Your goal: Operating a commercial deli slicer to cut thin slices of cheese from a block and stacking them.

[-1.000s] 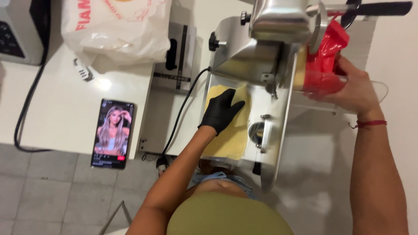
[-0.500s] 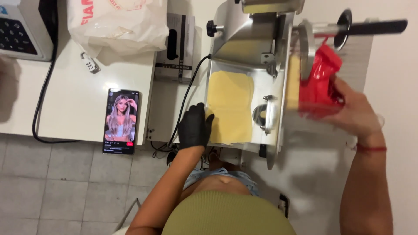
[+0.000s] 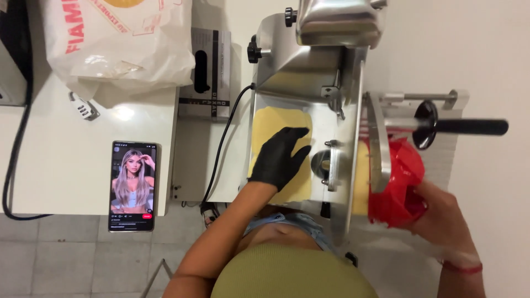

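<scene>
A metal deli slicer stands in front of me on a white counter. Pale yellow cheese slices lie stacked on its receiving tray. My left hand, in a black glove, rests flat on that stack with fingers spread. A block of cheese in red wrapping sits on the slicer carriage against the blade guard. My right hand, bare with a red wrist band, grips the red-wrapped block from the near side. A black-handled pusher arm sticks out to the right above it.
A phone with a lit screen lies on the white table at left. A white plastic bag sits behind it, with a box of gloves beside. A black cable runs from the slicer down to the tiled floor.
My gloved left hand has come back onto the slice stack after drawing off toward me. My right hand has pulled the red-wrapped block and carriage nearer to me.
</scene>
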